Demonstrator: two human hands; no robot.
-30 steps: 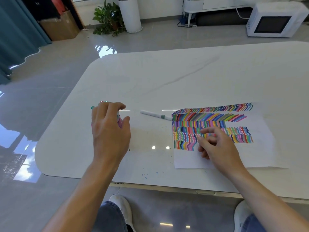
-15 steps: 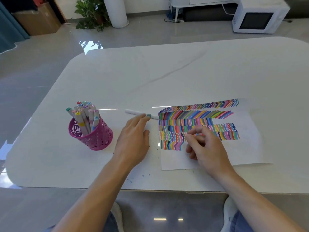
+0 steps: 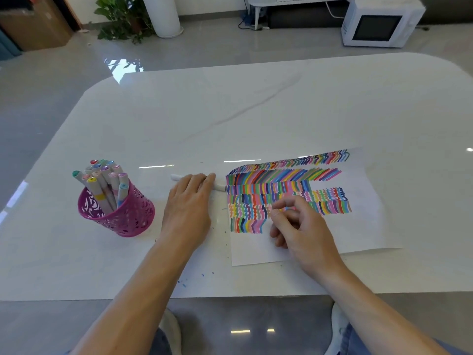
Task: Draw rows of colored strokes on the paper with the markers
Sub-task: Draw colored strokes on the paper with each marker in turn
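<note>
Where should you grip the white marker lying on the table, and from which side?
Grip the marker at mid-barrel, from above: it lies flat and crosswise beside the paper, so fingers and thumb can close on its long sides. The left hand rests there now.

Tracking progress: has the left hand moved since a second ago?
Yes. The left hand went right from the pink marker cup toward the paper, onto the loose white marker.
</note>
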